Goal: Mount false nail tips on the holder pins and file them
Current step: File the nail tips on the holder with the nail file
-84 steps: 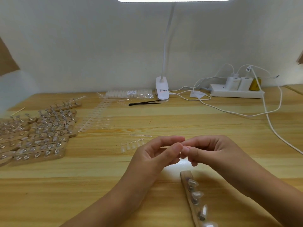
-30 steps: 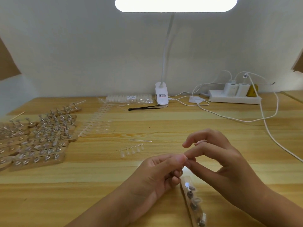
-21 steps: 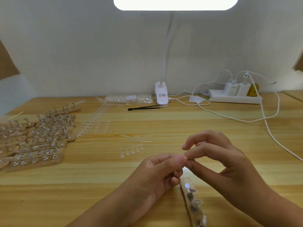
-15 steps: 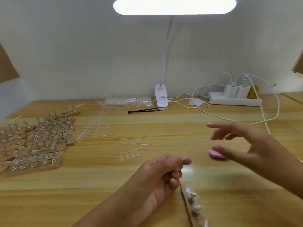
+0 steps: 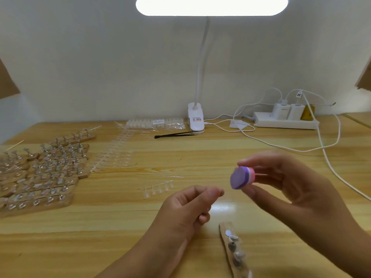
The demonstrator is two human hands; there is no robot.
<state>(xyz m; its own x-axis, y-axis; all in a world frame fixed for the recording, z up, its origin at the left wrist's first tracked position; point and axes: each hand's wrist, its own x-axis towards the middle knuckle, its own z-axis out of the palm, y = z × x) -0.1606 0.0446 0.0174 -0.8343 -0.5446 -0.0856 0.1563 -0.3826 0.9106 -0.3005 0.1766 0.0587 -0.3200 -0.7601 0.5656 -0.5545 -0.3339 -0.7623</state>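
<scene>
Pinching with thumb and forefinger, the left hand (image 5: 186, 205) holds a tiny grey piece (image 5: 220, 192) at its fingertips, the other fingers curled into the palm. It looks like a holder pin, perhaps with a nail tip on it, but it is too small to tell. The right hand (image 5: 291, 189) grips a small purple and pink file block (image 5: 242, 177) between the thumb below and the fingers above, which are blurred.

Both hands are raised above the table (image 5: 120, 227), under the lamp (image 5: 210, 6), probably so the work sits in good light and close to the eyes. The file is near the grey piece but not touching it, so filing has apparently not yet begun.

The grey piece sticks out of the left fingertips toward the right, aimed at the file. The block's flat purple face is turned left and a little downward to meet it, and the long axis of that oval face runs steeply, tilted from upper right to lower left.

A wooden holder strip (image 5: 232, 247) lies on the table below the hands, its long axis running from the middle toward the person, with several pins standing along it. A row of spare clear tips (image 5: 158, 188) lies just left of the hands.
</scene>
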